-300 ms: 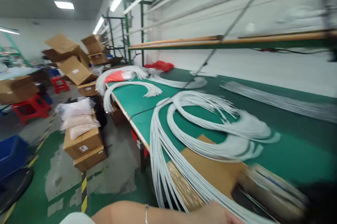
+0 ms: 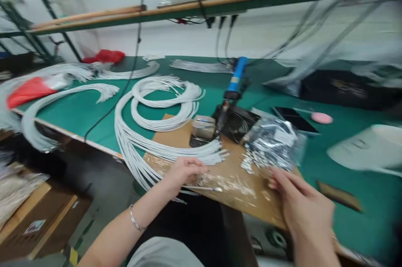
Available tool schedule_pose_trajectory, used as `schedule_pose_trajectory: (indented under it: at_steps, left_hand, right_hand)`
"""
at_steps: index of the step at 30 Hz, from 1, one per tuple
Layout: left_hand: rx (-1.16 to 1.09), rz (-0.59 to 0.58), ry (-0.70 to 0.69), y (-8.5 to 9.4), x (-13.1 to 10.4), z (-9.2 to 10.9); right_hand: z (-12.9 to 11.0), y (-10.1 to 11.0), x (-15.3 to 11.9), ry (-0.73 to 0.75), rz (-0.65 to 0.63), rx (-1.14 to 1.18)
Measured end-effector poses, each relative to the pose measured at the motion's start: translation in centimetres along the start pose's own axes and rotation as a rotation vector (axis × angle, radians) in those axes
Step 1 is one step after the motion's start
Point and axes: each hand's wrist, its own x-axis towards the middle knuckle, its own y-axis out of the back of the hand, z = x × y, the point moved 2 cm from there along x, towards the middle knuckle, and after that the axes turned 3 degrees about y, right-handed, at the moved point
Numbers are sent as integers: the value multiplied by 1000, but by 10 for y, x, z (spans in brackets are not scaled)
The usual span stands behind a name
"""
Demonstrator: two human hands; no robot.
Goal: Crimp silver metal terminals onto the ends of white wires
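Left hand: at 6 o'clock on the board, fingers curled shut around a thin white wire; bracelet on the wrist.
Wire: pinched in the left fingers, lying flat on the board, tip pointing to 3 o'clock.
Right hand: at 4 o'clock, blurred; fingers loosely spread and empty, tips near the edge of the bag.
Board: brown cardboard at frame centre, lying on the green bench.
Wire bundle: white, looped from 11 o'clock down to the left hand, ends fanned out just above it.
Bag: clear plastic, small white parts spilling out, at 2 o'clock of the board.
Iron: blue handle, tilted, at 12 o'clock over a black fan.
Phone: dark, flat, at 3 o'clock beyond the bag.
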Motion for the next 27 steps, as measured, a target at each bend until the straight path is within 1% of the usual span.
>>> schedule_pose_trajectory:
  at_steps: [2,5,11,15,17,21,24,27]
  left_hand:
    - [9,-26,-12,1,-2,4]
    - [31,-38,-28,-1,-4,9]
    - [80,7,-10,-2,-6,15]
    - [106,49,23,-2,-7,19]
    - [119,71,20,-4,-7,22]
    - [233,81,-22,-7,-7,28]
    - [294,79,-5,-10,-7,30]
    - [318,122,-22,-10,-8,29]
  right_hand:
    - [17,7,-2,-69,89,-5]
    - [28,8,1,-88,170,4]
    - [26,8,-7,-120,185,-8]
    - [14,5,-17,-165,174,-66]
    - [3,-2,-23,-188,130,-85]
    - [-20,-23,-37,-234,-33,-67]
    - [-34,-43,-45,-302,-275,-4]
    - [-42,-58,-45,-374,-440,67]
